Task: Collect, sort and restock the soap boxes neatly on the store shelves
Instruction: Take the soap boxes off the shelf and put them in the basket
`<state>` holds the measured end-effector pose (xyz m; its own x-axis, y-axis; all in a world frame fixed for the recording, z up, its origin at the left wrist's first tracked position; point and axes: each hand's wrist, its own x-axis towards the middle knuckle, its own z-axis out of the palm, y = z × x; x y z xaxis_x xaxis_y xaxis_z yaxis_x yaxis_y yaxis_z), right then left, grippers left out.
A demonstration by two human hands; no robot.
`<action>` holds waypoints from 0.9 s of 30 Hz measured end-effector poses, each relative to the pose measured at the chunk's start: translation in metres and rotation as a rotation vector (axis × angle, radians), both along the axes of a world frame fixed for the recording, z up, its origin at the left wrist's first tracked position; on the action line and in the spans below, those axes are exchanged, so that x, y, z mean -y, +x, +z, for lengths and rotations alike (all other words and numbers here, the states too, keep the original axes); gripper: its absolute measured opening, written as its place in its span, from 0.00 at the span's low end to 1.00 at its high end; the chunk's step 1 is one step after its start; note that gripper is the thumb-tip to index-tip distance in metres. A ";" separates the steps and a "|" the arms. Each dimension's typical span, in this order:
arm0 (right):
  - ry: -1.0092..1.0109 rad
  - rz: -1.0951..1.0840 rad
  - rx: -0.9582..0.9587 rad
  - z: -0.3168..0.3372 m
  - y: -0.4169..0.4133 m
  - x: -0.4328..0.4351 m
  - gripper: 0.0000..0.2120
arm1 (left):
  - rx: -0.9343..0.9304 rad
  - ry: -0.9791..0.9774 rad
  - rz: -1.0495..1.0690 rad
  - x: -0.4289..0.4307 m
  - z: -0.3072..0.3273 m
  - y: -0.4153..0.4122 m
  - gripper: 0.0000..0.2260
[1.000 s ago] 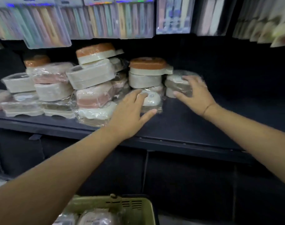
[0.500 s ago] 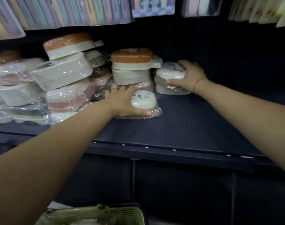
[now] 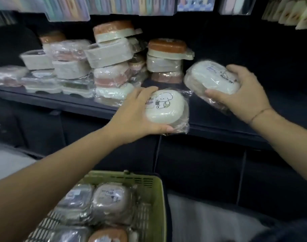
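basket [image 3: 159, 194] of soap boxes [image 3: 110, 199] below the shelf [image 3: 219, 119], hands apart
left hand [image 3: 131, 116] grips a white soap box [image 3: 165, 107] at the shelf's front edge; right hand [image 3: 245, 96] clasps a second box [image 3: 210, 77] above the shelf; stacked boxes [image 3: 110, 67] sit at the shelf's back.

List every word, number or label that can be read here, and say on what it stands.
Nothing is readable.
Dog-print soap box in the left hand: barcode sticker too small.
Tilted soap box in the right hand: label blurred.
Boxes in the green basket: labels blurred.
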<state>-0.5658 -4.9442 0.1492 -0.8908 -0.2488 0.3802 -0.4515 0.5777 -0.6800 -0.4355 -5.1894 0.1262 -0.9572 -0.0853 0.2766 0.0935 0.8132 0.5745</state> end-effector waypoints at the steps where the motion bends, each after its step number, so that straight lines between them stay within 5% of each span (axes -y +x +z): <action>1: -0.005 0.100 0.029 -0.004 0.032 0.003 0.40 | 0.016 0.013 -0.013 0.008 -0.006 0.028 0.52; 5: 0.084 0.414 0.186 -0.047 0.131 0.030 0.46 | 0.201 -0.088 -0.020 0.052 -0.058 0.138 0.52; 10: 0.438 0.616 0.465 -0.154 0.198 0.085 0.52 | 0.556 -0.145 0.070 0.106 -0.145 0.231 0.49; 14: 0.548 0.704 0.625 -0.227 0.254 0.120 0.47 | 0.789 -0.284 0.092 0.137 -0.201 0.256 0.53; 23: 0.741 0.474 0.457 -0.318 0.288 0.158 0.49 | 0.928 -0.523 0.180 0.153 -0.274 0.260 0.52; 27: 0.672 0.248 0.667 -0.332 0.293 0.149 0.55 | 0.916 -0.470 0.209 0.156 -0.281 0.267 0.52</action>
<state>-0.2730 -5.0931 -0.1827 -0.7649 -0.4385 -0.4718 -0.2545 0.8787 -0.4039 -0.1685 -5.3454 -0.1547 -0.7961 -0.3446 -0.4975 -0.3849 0.9227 -0.0232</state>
